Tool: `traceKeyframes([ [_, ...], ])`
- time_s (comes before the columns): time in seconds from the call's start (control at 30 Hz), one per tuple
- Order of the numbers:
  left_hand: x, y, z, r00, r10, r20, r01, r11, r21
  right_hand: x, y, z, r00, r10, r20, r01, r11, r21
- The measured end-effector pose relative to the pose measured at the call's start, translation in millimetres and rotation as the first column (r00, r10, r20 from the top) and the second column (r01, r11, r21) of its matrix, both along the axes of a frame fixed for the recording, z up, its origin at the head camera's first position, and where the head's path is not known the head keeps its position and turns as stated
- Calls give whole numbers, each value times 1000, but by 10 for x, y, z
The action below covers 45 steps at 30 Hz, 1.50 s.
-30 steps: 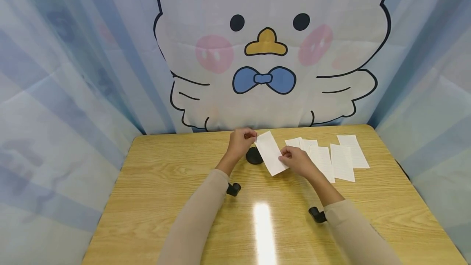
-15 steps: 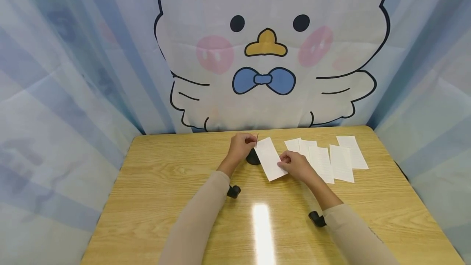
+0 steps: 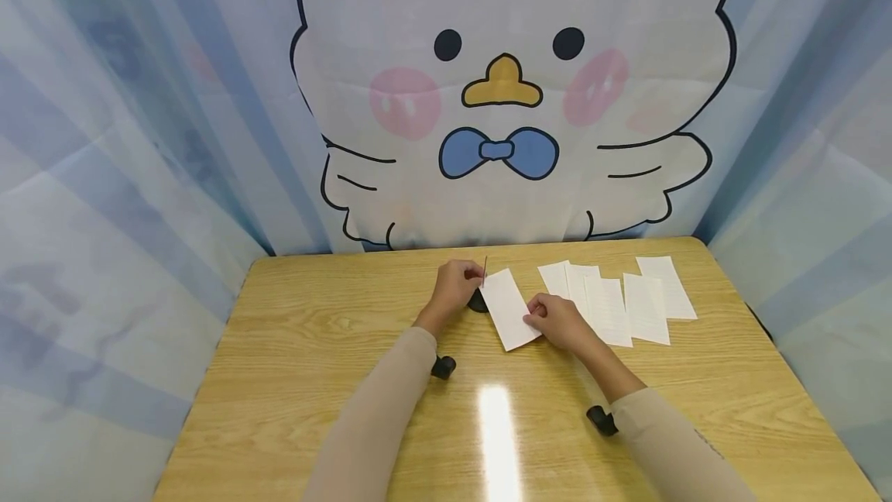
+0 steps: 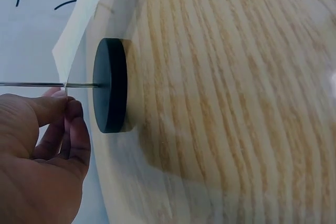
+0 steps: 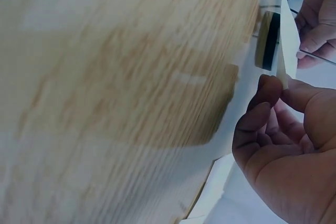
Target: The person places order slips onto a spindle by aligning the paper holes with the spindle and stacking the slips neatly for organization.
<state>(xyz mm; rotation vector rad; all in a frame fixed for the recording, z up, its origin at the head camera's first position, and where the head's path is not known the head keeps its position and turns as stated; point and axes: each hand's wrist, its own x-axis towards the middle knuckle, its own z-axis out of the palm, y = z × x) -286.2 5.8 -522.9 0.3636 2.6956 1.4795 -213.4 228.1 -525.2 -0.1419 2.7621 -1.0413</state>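
Note:
A white paper slip point(image 3: 509, 310) is held tilted above the table by both hands. My left hand point(image 3: 454, 287) pinches its upper left corner between thumb and fingertips. Right at that corner, the thin metal rod point(image 4: 31, 84) of a bill spike passes through the slip, as the left wrist view shows. The spike's round black base point(image 4: 110, 85) stands on the table, partly hidden by the slip in the head view. My right hand point(image 3: 557, 320) pinches the slip's lower right edge, thumb against curled fingers.
Several white paper slips point(image 3: 608, 312) lie overlapping to the right on the wooden table point(image 3: 313, 378). A curtain point(image 3: 502, 208) with a cartoon bird hangs just behind the far table edge. A black wrist mount point(image 3: 444, 366) shows at the left cuff.
Both hands have moved down and slightly towards me with the slip. More of the rod now sticks up above the left fingers. The other slips have not moved.

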Motion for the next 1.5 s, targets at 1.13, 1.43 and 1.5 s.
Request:
traceKeyframes([
  [1.13, 40, 2, -101, 1000, 19, 1, -19, 999, -50, 82, 38, -1, 999, 23, -47, -21, 999, 50],
  [1.43, 79, -51, -55, 1000, -1, -13, 0, 999, -51, 161, 165, 55, 996, 36, -83, -30, 997, 69],
  [1.5, 85, -68, -38, 1000, -11, -24, 9, 998, -56, 180, 227, 58, 995, 39, -91, -33, 997, 66],
])
